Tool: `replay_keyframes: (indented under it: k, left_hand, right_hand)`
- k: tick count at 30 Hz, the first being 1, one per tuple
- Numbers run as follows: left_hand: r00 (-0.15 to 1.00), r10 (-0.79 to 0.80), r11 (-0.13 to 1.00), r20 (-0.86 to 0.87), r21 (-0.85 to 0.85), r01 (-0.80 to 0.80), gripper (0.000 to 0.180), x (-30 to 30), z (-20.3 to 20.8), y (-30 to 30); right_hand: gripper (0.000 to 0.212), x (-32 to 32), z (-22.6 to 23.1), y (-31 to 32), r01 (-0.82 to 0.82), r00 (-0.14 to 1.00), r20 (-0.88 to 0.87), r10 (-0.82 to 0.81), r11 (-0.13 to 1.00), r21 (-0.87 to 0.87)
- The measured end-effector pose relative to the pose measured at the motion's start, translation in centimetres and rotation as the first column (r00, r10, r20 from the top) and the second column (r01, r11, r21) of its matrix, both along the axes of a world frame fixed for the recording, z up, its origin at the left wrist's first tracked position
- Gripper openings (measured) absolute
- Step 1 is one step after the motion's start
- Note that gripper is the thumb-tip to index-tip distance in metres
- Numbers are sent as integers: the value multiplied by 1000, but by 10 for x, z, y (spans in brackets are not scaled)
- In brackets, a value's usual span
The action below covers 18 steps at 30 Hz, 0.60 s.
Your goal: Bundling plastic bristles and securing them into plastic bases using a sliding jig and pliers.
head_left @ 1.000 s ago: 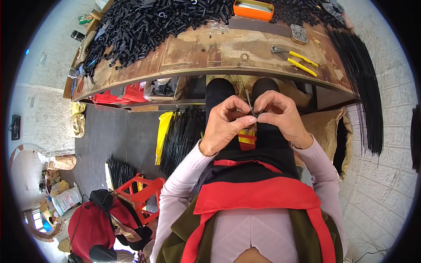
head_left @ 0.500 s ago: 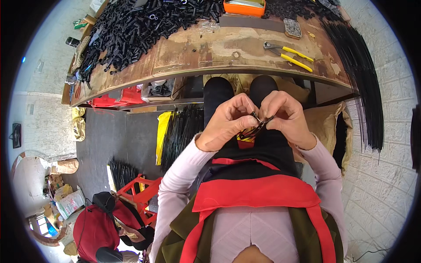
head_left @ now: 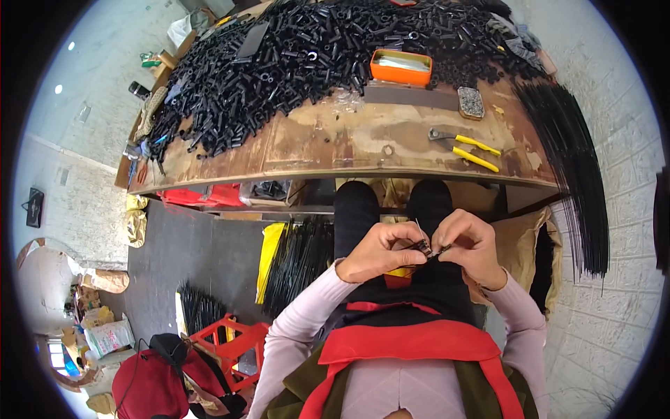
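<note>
Over my lap, my left hand (head_left: pixel 380 251) and my right hand (head_left: pixel 469 246) nearly meet, both with thumb and fingers pinched together. Small black parts (head_left: pixel 423 246) are gripped at my left fingertips, and a thin light wire (head_left: pixel 419 227) stands up beside them. A short black piece (head_left: pixel 444 248) is held between my right thumb and fingers, close to touching what the left holds. Fingers cover much of these parts, so their exact kind is hard to make out.
The wooden bench (head_left: pixel 293 153) ahead bears a heap of black tubular parts (head_left: pixel 279 70), an orange box (head_left: pixel 401 68), yellow-handled pincers (head_left: pixel 474 152) and a small granular block (head_left: pixel 471 103). Long black rods (head_left: pixel 576 181) overhang its right end. Another bundle of rods (head_left: pixel 303 265) stands left, near a red stool (head_left: pixel 234 349).
The whole view has tilted up, so the bench and my hands appear lower. My hands still pinch the black parts, with the fingers slightly shifted.
</note>
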<state>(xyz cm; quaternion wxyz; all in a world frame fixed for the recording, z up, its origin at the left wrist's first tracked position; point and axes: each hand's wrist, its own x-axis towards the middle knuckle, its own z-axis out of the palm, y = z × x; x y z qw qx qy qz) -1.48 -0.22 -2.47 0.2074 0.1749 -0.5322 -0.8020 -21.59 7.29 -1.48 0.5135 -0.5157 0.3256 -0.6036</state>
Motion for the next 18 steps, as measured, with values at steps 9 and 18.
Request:
replay_keyframes:
  k: [9,18]
  left_hand:
    - [985,163,979,57,-130,-155,11,-32,1,-32]
    - [971,183,980,153,45,-191,10,-46,-16,-90]
  right_hand:
    - [22,-37,4,-42,113,991,-77,-109,992,50]
    - [18,-160,-1,-237,160,463,-834,-300,954,-255]
